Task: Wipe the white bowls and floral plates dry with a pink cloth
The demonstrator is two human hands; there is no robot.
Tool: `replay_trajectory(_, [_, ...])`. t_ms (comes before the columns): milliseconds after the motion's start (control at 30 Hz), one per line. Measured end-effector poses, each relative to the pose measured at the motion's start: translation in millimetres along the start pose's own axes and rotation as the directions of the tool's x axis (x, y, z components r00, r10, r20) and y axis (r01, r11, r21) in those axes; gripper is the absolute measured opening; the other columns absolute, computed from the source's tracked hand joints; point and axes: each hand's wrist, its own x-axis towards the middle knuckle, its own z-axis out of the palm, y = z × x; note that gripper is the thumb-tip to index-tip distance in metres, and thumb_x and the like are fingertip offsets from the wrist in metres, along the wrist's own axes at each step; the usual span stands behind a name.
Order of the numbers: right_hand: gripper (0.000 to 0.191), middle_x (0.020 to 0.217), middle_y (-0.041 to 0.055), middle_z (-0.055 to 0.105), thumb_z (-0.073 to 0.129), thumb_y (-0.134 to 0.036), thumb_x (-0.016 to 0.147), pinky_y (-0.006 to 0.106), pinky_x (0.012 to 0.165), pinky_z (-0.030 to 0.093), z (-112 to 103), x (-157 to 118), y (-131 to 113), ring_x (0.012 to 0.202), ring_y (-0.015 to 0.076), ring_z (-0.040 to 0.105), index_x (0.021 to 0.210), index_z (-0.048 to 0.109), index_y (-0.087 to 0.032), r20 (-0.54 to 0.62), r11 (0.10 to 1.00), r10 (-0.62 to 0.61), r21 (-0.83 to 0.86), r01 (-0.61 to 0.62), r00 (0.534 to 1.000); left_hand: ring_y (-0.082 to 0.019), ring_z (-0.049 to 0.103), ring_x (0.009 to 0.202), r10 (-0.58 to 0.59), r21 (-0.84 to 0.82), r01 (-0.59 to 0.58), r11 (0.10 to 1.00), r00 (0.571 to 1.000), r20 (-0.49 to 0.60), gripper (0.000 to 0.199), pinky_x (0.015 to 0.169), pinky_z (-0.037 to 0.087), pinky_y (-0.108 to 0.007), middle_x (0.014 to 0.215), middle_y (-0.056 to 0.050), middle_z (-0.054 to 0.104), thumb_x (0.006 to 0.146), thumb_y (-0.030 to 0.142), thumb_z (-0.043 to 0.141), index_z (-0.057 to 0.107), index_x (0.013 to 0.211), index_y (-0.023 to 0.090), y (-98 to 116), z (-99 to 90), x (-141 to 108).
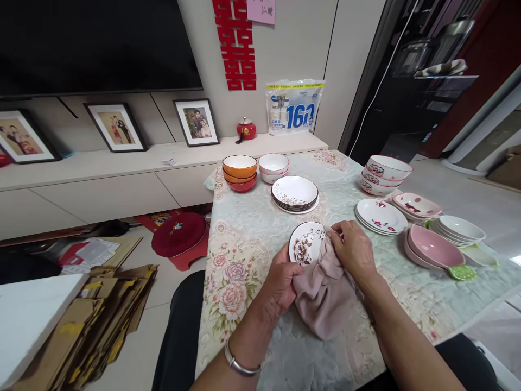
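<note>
A small white plate [306,243] with a brown floral pattern and dark rim is held up over the table. My left hand [280,277] grips its lower left edge, thumb on the front. At its right edge, my right hand [353,251] is closed on a dusty-pink cloth [325,298], pressing it against the rim. The cloth drapes over the plate's lower right part and hides it. Just beyond stands a stack of similar brown-patterned plates [294,191].
Orange and red bowls [240,168] and pink-rimmed bowls [274,164] stand at the back. On the right are flowered plates [381,215], stacked bowls [385,175] and pink leaf-handled dishes [435,245]. A red stool [179,234] and flattened cardboard [93,326] lie left of the floral-covered table [240,244].
</note>
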Motion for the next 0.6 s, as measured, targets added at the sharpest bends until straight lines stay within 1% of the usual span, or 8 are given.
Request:
replay_trajectory(100, [0.019, 0.085, 0.0071, 0.065, 0.051, -0.033, 0.092, 0.031, 0.066, 0.041, 0, -4, -9, 0.076, 0.0210, 0.059, 0.087, 0.062, -0.018, -0.053, 0.997, -0.070, 0.029, 0.072, 0.996, -0.024, 0.064, 0.095, -0.007, 0.011, 0.006, 1.000, 0.999, 0.054, 0.070, 0.081, 0.048, -0.030, 0.102, -0.006, 0.072, 0.049, 0.000, 0.054, 0.064, 0.116, 0.018, -1, 0.5, -2])
replay_trajectory(200, [0.019, 0.085, 0.0062, 0.065, 0.050, -0.032, 0.095, 0.030, 0.070, 0.044, -2, -12, -27, 0.078, 0.0193, 0.060, 0.089, 0.062, -0.019, -0.076, 0.965, -0.207, 0.150, 0.217, 0.975, -0.021, 0.065, 0.086, -0.028, 0.029, 0.025, 0.999, 0.996, 0.083, 0.066, 0.074, 0.047, -0.028, 0.095, -0.005, 0.072, 0.050, -0.001, 0.054, 0.065, 0.113, 0.017, -3, -0.7, -3])
replay_trajectory(300, [0.012, 0.088, 0.0046, 0.064, 0.051, -0.025, 0.095, 0.028, 0.076, 0.046, -5, -20, -49, 0.083, 0.0169, 0.061, 0.092, 0.062, -0.020, -0.010, 0.863, -0.387, 0.347, 0.366, 0.922, -0.017, 0.062, 0.073, -0.042, 0.010, 0.041, 0.999, 0.994, 0.103, 0.057, 0.068, 0.045, -0.026, 0.081, -0.003, 0.069, 0.049, -0.001, 0.053, 0.066, 0.102, 0.016, -8, -2.9, 0])
replay_trajectory(400, [0.015, 0.089, 0.0040, 0.063, 0.048, -0.019, 0.096, 0.027, 0.075, 0.047, -6, -23, -57, 0.085, 0.0160, 0.060, 0.096, 0.062, -0.021, 0.053, 0.771, -0.518, 0.461, 0.440, 0.854, -0.016, 0.061, 0.070, -0.044, -0.017, 0.045, 0.999, 0.996, 0.077, 0.045, 0.065, 0.043, -0.025, 0.072, -0.001, 0.064, 0.046, -0.002, 0.053, 0.066, 0.086, 0.016, -11, -4.4, 2])
replay_trajectory(433, [0.016, 0.089, 0.0042, 0.062, 0.046, -0.018, 0.096, 0.027, 0.075, 0.047, -6, -22, -54, 0.085, 0.0162, 0.060, 0.097, 0.062, -0.021, 0.050, 0.773, -0.521, 0.452, 0.445, 0.852, -0.017, 0.061, 0.072, -0.045, -0.012, 0.046, 0.999, 0.996, 0.080, 0.046, 0.066, 0.043, -0.025, 0.073, -0.001, 0.064, 0.046, -0.002, 0.052, 0.066, 0.087, 0.016, -11, -4.1, 1])
replay_trajectory(467, [0.017, 0.089, 0.0047, 0.062, 0.045, -0.018, 0.095, 0.028, 0.076, 0.048, -6, -19, -50, 0.084, 0.0168, 0.060, 0.097, 0.062, -0.021, 0.036, 0.796, -0.495, 0.420, 0.437, 0.868, -0.017, 0.061, 0.075, -0.044, -0.001, 0.045, 0.999, 0.995, 0.092, 0.050, 0.068, 0.044, -0.025, 0.076, -0.002, 0.065, 0.047, -0.002, 0.052, 0.067, 0.092, 0.016, -10, -3.5, 1])
replay_trajectory(567, [0.018, 0.091, 0.0079, 0.062, 0.046, -0.023, 0.095, 0.032, 0.077, 0.047, -5, -9, -28, 0.084, 0.0200, 0.060, 0.097, 0.064, -0.018, -0.060, 0.918, -0.306, 0.247, 0.311, 0.950, -0.019, 0.062, 0.083, -0.046, 0.046, 0.040, 0.998, 0.989, 0.140, 0.064, 0.074, 0.045, -0.028, 0.087, -0.004, 0.069, 0.049, -0.002, 0.051, 0.066, 0.109, 0.017, -6, -0.4, -2])
replay_trajectory(600, [0.020, 0.092, 0.0096, 0.062, 0.048, -0.026, 0.094, 0.033, 0.077, 0.047, -5, -5, -20, 0.086, 0.0217, 0.061, 0.099, 0.064, -0.017, -0.090, 0.945, -0.246, 0.198, 0.259, 0.965, -0.020, 0.062, 0.086, -0.051, 0.065, 0.042, 0.997, 0.988, 0.144, 0.066, 0.076, 0.046, -0.029, 0.090, -0.005, 0.070, 0.050, -0.002, 0.051, 0.066, 0.111, 0.016, -5, 0.5, -3])
